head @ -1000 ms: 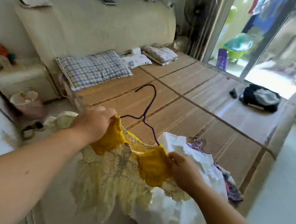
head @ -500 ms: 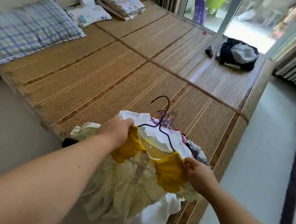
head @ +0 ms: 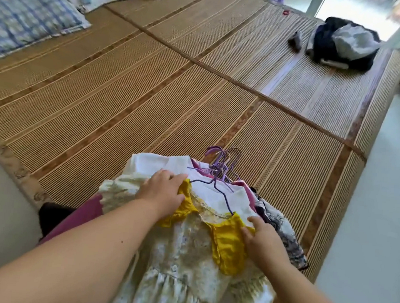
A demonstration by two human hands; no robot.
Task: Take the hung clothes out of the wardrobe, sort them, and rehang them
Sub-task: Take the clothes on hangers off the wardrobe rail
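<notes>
Dress (head: 187, 257), floral with yellow sleeves, is the thing that has moved in the head view. A second ago it hung in the air between both hands with its hanger (head: 220, 190) standing up over the bed. Now it lies spread on top of the pile (head: 155, 162) at the near edge of the bed (head: 150, 100). Its skirt trails off the edge toward the person, and the hanger lies flat on the white garment beneath.

The left grip (head: 161, 193) has also changed. It was bunched round one yellow sleeve, and now it rests on that shoulder with the fingers fairly straight, pressing rather than holding. The right grip (head: 262, 241) sits on the other yellow sleeve with thumb and fingers laid on the cloth. I cannot tell whether it pinches the sleeve or only touches it.

The dress's hook points toward the bunch of purple hooks (head: 222, 160) at the far side of the pile, so the hangers seem to be stacked the same way round.

For the task, this reads as one more garment out of the wardrobe and set down for sorting. Sorting proper and rehanging look not yet begun.

Farther off on the bed lie a checked pillow (head: 26, 16) and a dark heap (head: 339, 42), well apart from the pile.
</notes>
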